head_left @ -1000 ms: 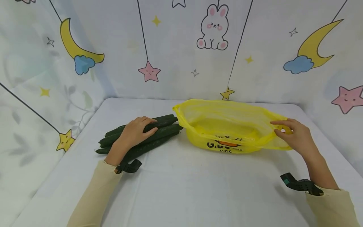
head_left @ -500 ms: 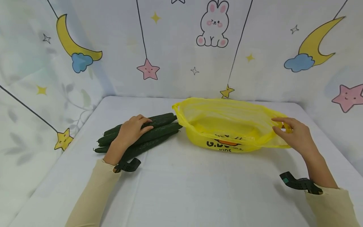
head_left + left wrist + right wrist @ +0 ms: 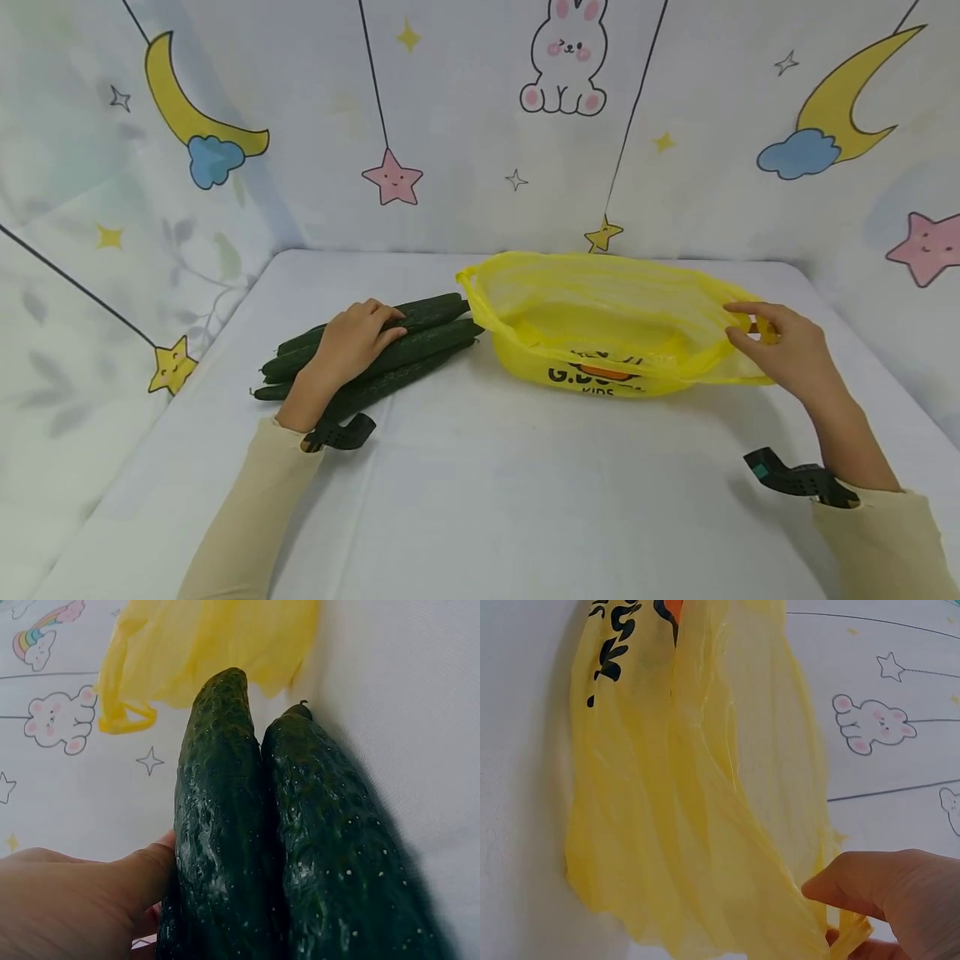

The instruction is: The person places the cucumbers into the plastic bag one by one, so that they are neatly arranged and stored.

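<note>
Several dark green cucumbers (image 3: 427, 343) lie bunched on the left of the white table. My left hand (image 3: 351, 340) is over the pile, fingers curled round a cucumber at the back; most of its fingers are hidden in the left wrist view, where the thumb lies along a bumpy cucumber (image 3: 217, 810). To the right stands a yellow plastic bag (image 3: 525, 362) with black lettering, its mouth spread open toward me. My right hand (image 3: 795, 346) pinches the bag by its right end near the handle loop; in the right wrist view, thumb and finger meet at the bag's edge (image 3: 780, 877).
A white cloth covers the table (image 3: 525, 500). Behind it hangs a backdrop (image 3: 465, 125) printed with stars, moons and a rabbit. Each wrist wears a black camera mount (image 3: 341, 433). The cucumbers' right ends point at the bag's left side, close to it.
My left hand has slid slightly left along the cucumbers. The right hand keeps its hold on the bag, which has hardly moved. The head view has tilted slightly downward.
</note>
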Demonstrator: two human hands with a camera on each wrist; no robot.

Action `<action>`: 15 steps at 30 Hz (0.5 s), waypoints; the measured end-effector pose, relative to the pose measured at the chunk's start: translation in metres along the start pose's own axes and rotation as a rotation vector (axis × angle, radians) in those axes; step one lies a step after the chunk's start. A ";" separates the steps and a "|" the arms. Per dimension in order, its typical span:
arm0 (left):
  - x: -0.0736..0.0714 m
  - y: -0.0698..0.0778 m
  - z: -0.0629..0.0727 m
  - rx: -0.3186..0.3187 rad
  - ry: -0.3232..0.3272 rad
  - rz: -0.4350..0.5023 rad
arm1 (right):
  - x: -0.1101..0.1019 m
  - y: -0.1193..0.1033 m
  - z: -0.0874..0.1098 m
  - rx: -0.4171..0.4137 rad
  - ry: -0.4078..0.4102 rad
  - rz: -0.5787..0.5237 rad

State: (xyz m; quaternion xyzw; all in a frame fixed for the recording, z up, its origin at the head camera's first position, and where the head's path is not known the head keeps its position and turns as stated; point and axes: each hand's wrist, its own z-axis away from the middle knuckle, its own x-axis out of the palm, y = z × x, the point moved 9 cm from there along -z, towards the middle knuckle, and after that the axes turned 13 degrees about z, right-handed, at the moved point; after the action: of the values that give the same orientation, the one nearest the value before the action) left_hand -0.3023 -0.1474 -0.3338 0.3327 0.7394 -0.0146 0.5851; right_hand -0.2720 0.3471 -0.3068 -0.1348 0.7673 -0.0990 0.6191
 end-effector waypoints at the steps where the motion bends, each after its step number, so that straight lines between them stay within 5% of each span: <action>1: 0.000 0.000 0.000 0.002 0.001 0.000 | -0.001 0.000 0.000 0.003 0.002 0.003; 15: -0.006 -0.007 -0.004 -0.068 -0.001 0.028 | -0.001 0.003 -0.002 0.028 -0.015 -0.011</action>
State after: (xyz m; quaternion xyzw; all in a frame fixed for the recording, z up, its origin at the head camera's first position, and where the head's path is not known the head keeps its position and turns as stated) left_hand -0.3084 -0.1543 -0.3297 0.3227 0.7344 0.0184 0.5968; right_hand -0.2735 0.3498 -0.3061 -0.1309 0.7604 -0.1122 0.6262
